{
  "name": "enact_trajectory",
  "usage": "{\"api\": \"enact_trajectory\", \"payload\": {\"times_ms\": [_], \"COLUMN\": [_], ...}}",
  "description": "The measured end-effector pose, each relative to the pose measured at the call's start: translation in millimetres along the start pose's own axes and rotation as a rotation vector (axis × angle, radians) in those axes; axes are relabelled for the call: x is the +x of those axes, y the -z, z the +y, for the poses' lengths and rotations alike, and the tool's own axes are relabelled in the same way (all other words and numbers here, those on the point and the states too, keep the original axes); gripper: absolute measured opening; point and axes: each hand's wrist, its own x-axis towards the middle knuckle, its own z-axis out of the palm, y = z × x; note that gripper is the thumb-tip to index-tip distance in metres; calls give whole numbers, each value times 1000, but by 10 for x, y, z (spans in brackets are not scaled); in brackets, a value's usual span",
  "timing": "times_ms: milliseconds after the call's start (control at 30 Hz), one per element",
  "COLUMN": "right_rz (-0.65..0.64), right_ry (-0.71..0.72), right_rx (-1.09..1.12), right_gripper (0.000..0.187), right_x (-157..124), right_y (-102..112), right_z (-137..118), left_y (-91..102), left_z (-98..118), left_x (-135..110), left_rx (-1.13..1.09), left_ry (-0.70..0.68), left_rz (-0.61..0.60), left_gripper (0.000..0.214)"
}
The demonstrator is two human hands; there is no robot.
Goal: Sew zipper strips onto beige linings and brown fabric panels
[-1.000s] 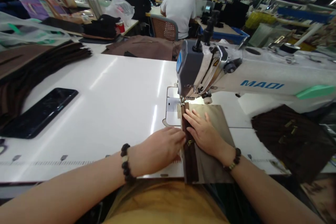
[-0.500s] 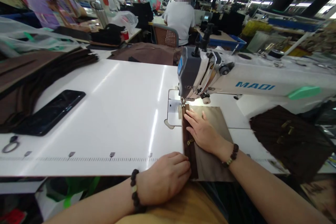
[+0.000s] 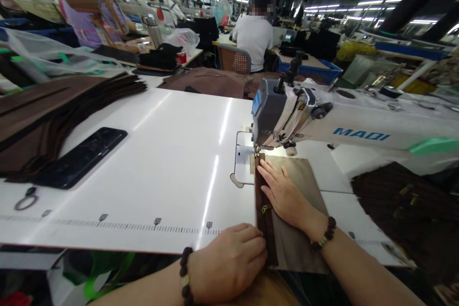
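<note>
Zipper strip [image 3: 265, 224] ran lengthwise from sewing machine [image 3: 319, 126] toward near edge of white table [image 3: 172, 167]; right hand [image 3: 285, 196] lay flat, left hand [image 3: 231, 258] curled, grip unclear. Workshop [image 3: 202, 28] extended beyond.

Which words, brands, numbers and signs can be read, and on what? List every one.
"MAQI": on the sewing machine.
"20": on the ruler.
"10": on the same ruler.
Too small or blurred to read: the other ruler markers, the blue label and yellow sticker on the machine.

Left hand [image 3: 231, 259] curled, right hand [image 3: 283, 194] flattened
</note>
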Motion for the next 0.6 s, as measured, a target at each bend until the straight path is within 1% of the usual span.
{"api": "enact_trajectory", "payload": {"times_ms": [333,600], "right_rz": [-9,1], "right_ry": [-9,-22], "right_rx": [-32,-25], "right_gripper": [45,45], "right_x": [2,7], "right_y": [-13,-19], "right_z": [-10,-16], "left_y": [-13,-21], "left_z": [6,-1], "left_x": [-7,-15], "left_rx": [26,28], "left_ry": [3,-4], "left_rz": [-10,7], "left_gripper": [18,18]}}
